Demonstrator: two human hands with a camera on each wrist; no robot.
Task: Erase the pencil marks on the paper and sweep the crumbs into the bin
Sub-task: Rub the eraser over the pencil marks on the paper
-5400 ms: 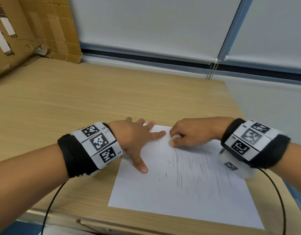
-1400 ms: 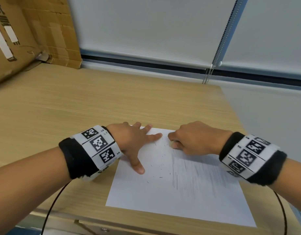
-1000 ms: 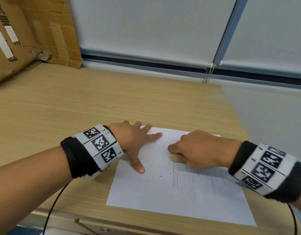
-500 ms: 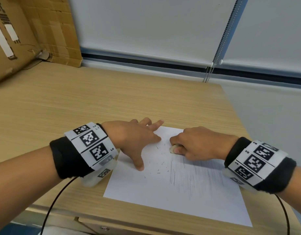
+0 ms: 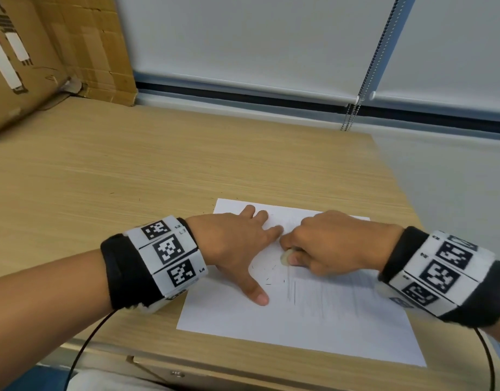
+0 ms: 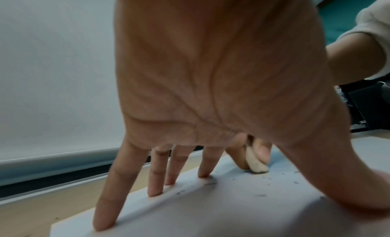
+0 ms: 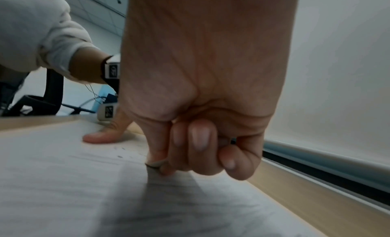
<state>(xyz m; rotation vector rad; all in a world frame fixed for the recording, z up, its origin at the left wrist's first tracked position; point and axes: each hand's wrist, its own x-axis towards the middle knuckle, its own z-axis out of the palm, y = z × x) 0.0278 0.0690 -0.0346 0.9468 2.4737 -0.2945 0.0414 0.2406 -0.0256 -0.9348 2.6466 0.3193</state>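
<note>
A white sheet of paper [image 5: 313, 328] lies on the wooden table [image 5: 130, 176], with grey pencil marks [image 5: 327, 300] across its right half. My left hand [image 5: 243, 249] presses flat on the sheet's upper left part, fingers [image 6: 105, 207] spread and thumb out. My right hand [image 5: 322, 246] pinches a small whitish eraser [image 5: 285, 256] and holds it down on the paper next to the left index finger. The eraser [image 6: 255, 164] also shows in the left wrist view, and its edge [image 7: 156, 164] in the right wrist view. Dark eraser crumbs [image 5: 271, 277] lie scattered between the hands. No bin is in view.
Cardboard boxes [image 5: 45, 52] stand at the table's back left. A window blind [image 5: 243, 38] with a bead chain [image 5: 353, 114] runs along the back edge. The table's right edge [image 5: 398, 193] lies close beyond the paper. Cables hang from both wristbands.
My right hand has rubbed the eraser to and fro over the paper's upper middle. Half a second ago the left hand lifted its fingers; now it presses flat again, nearer the eraser.
</note>
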